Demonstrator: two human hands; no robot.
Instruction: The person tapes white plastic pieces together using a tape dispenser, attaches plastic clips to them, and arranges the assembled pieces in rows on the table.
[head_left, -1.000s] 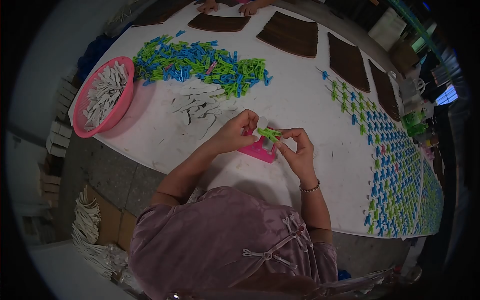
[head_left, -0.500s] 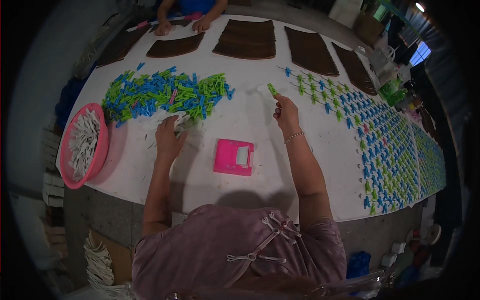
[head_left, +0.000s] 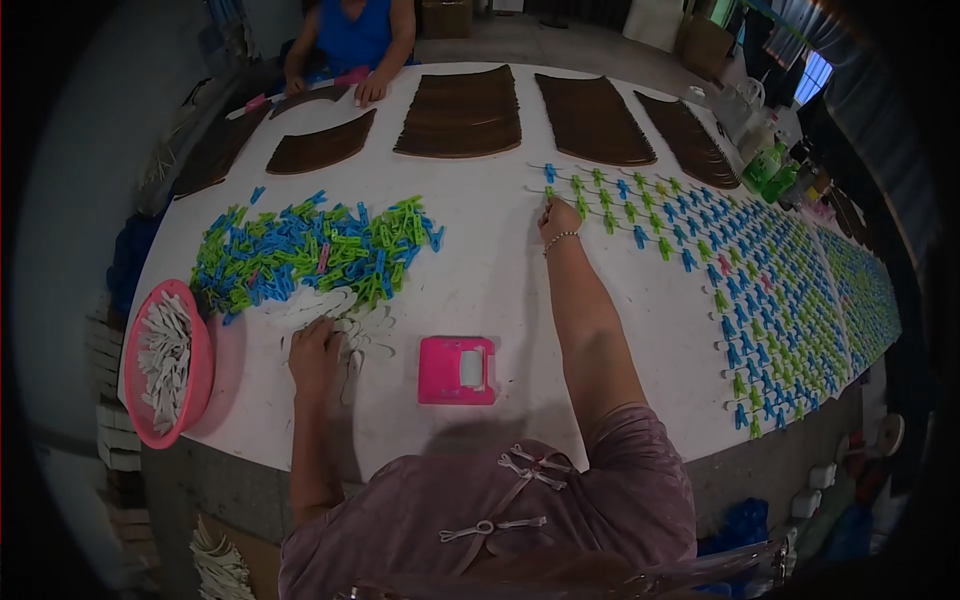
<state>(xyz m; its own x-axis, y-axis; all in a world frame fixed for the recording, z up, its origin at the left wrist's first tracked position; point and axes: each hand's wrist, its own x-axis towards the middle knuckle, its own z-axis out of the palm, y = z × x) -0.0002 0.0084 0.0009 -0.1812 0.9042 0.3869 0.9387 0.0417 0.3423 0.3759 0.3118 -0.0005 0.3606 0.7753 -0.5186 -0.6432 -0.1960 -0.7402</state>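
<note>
My left hand (head_left: 315,350) rests on the loose white strips (head_left: 367,330) in front of the clip pile (head_left: 310,250); its fingers point down, and whether they grip a strip is too small to tell. Stretched far forward, my right hand (head_left: 560,218) pinches a green clip (head_left: 550,193) at the left end of the rows of blue and green clips (head_left: 700,230). A pink holder (head_left: 440,370) with a pale insert lies on the white table between my arms.
A pink basket (head_left: 205,375) of white strips stands at the left edge. Brown ridged sheets (head_left: 460,112) lie across the far side. A co-worker in blue (head_left: 352,38) sits beyond them. Bottles (head_left: 765,165) stand at the back right.
Both hands have left the pink holder, where they held a green clip together. My right hand has carried the clip forward to the rows; my left has moved to the white strips. The view has shifted.
</note>
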